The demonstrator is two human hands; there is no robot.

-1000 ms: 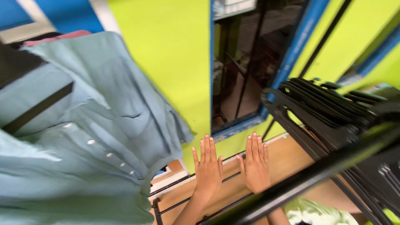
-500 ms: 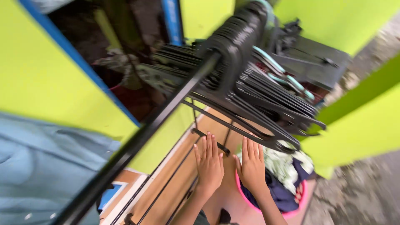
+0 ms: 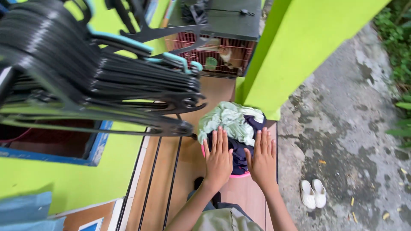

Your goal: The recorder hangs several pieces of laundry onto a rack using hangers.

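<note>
Both the left hand (image 3: 218, 159) and the right hand (image 3: 262, 161) were held flat and empty above a pink basin (image 3: 242, 174) of laundry (image 3: 229, 119) on the floor. Soft, light cloth, probably best gripped by a bunched fold.

Head view, steeply down, close above hands (image 3: 239, 160)

**Bare hands, bare forearms**

The left hand (image 3: 218, 160) and right hand (image 3: 262, 160) carry no gloves, rings or watch. Both forearms are uncovered, with no sleeves showing. Olive-grey clothing (image 3: 224, 219) shows low down, above a dark shoe (image 3: 199, 184).
</note>
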